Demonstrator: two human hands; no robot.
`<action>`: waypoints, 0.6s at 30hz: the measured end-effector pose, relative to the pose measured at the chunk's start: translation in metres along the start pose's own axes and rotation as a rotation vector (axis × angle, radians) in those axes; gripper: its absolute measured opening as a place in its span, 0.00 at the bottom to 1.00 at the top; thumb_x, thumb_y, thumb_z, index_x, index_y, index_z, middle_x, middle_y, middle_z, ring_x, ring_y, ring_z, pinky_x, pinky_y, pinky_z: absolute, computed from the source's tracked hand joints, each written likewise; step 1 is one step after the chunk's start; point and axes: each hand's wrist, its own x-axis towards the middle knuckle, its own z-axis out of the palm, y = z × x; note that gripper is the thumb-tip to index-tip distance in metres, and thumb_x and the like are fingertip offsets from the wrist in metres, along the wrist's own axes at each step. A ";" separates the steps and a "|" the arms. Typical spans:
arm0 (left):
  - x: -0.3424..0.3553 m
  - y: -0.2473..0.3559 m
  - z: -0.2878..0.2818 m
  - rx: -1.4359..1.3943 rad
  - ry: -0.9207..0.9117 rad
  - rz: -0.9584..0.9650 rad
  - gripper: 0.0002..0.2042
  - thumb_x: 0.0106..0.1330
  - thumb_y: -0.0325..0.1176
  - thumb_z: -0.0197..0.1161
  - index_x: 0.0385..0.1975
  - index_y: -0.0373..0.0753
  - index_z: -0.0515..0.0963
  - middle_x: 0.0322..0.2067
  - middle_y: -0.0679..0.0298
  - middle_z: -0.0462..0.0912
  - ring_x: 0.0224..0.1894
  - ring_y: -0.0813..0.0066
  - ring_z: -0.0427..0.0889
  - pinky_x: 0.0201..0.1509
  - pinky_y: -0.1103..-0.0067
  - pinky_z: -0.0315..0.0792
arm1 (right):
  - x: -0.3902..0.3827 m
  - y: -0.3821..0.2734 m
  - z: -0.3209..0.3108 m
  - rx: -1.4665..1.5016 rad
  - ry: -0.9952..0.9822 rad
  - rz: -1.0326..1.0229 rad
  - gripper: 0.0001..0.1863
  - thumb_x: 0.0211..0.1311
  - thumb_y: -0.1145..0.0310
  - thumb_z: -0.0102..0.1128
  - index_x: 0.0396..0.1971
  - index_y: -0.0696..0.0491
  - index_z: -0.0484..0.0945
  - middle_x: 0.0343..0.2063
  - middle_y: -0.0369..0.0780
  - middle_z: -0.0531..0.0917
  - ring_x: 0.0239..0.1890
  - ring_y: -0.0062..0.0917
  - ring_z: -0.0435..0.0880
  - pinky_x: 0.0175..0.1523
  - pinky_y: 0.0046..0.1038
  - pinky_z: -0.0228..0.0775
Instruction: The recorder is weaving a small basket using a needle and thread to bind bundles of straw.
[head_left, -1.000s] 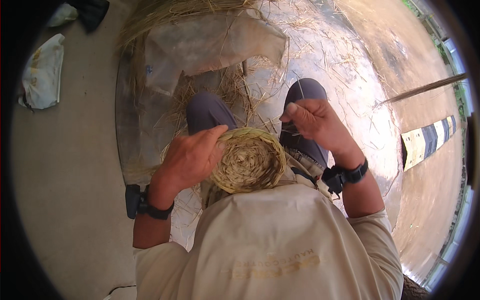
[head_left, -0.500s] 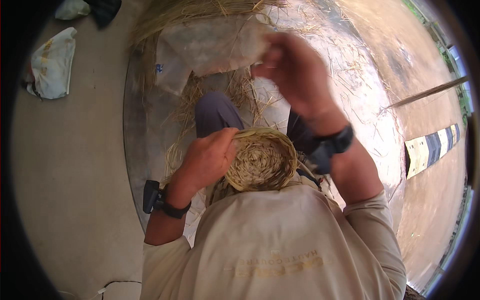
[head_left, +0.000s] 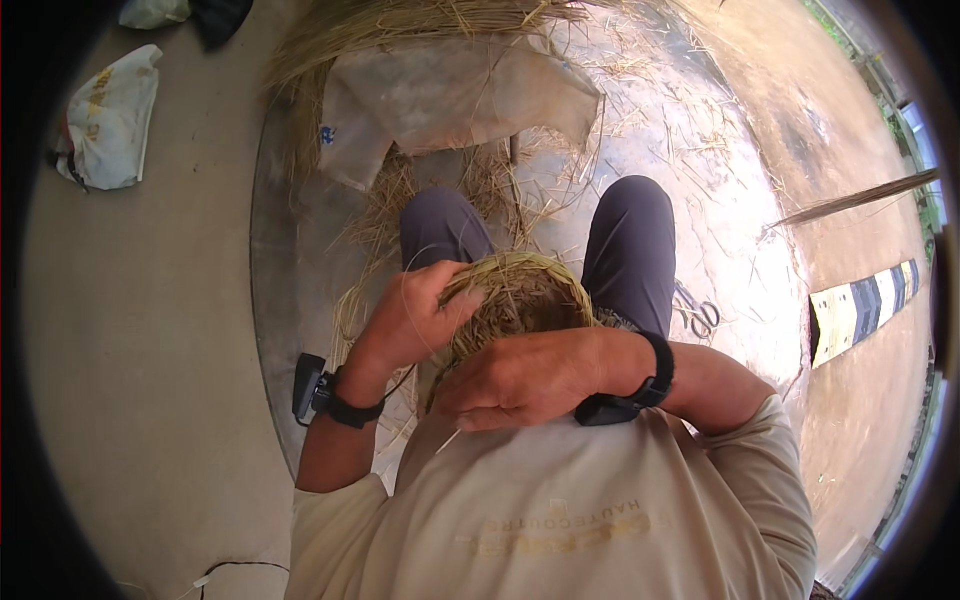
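Observation:
A small round basket (head_left: 545, 285) woven of straw-coloured strands sits between my knees, its opening tipped up toward me. My left hand (head_left: 420, 315) grips its left rim, thumb and fingers closed over the edge. Across the near side of the basket lies my right hand (head_left: 530, 375), fingers curled together and hiding that part of the rim. A thin pale strand (head_left: 449, 439) pokes out below the right fingertips. Another fine strand loops beside my left hand.
Loose straw and a clear plastic sheet (head_left: 460, 95) lie on the mat beyond my knees, with a straw bundle (head_left: 400, 40) behind. Scissors (head_left: 700, 312) rest right of my right knee. A white bag (head_left: 112, 115) is at far left, a striped barrier block (head_left: 865, 300) at right.
My right hand has come down from above the plastic sheet to the basket's near side. The basket has tilted slightly in my left hand, which still holds its rim.

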 end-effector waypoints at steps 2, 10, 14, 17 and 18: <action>0.001 0.001 0.004 0.064 -0.004 -0.104 0.13 0.70 0.35 0.64 0.47 0.32 0.82 0.33 0.44 0.86 0.36 0.49 0.89 0.39 0.66 0.79 | -0.016 -0.008 -0.005 -0.186 0.228 -0.124 0.12 0.76 0.67 0.58 0.44 0.62 0.81 0.47 0.52 0.85 0.51 0.48 0.84 0.57 0.41 0.78; -0.008 -0.035 -0.029 0.226 0.339 -0.296 0.13 0.73 0.39 0.61 0.40 0.33 0.80 0.35 0.41 0.85 0.40 0.37 0.84 0.40 0.57 0.77 | -0.222 -0.036 -0.066 -0.369 1.282 0.682 0.19 0.78 0.65 0.54 0.60 0.61 0.80 0.35 0.36 0.86 0.40 0.17 0.81 0.48 0.24 0.74; -0.021 -0.084 -0.094 0.445 0.536 -0.364 0.14 0.74 0.40 0.58 0.39 0.32 0.80 0.35 0.38 0.84 0.41 0.33 0.83 0.43 0.54 0.77 | -0.338 -0.066 -0.069 -0.526 1.629 0.951 0.20 0.77 0.64 0.51 0.63 0.54 0.80 0.35 0.29 0.80 0.22 0.08 0.62 0.25 0.15 0.54; -0.040 -0.122 -0.139 0.599 0.604 -0.383 0.16 0.74 0.41 0.56 0.38 0.31 0.79 0.35 0.37 0.83 0.41 0.33 0.83 0.44 0.52 0.76 | -0.448 -0.062 -0.047 -0.143 1.935 0.786 0.21 0.79 0.61 0.55 0.65 0.52 0.79 0.27 0.23 0.66 0.24 0.05 0.58 0.26 0.11 0.49; -0.048 -0.134 -0.151 0.639 0.618 -0.416 0.16 0.74 0.41 0.56 0.38 0.31 0.79 0.35 0.37 0.83 0.41 0.33 0.83 0.44 0.52 0.76 | -0.492 -0.059 -0.035 -0.060 1.961 0.687 0.20 0.80 0.63 0.54 0.65 0.52 0.79 0.26 0.22 0.63 0.24 0.05 0.57 0.26 0.10 0.49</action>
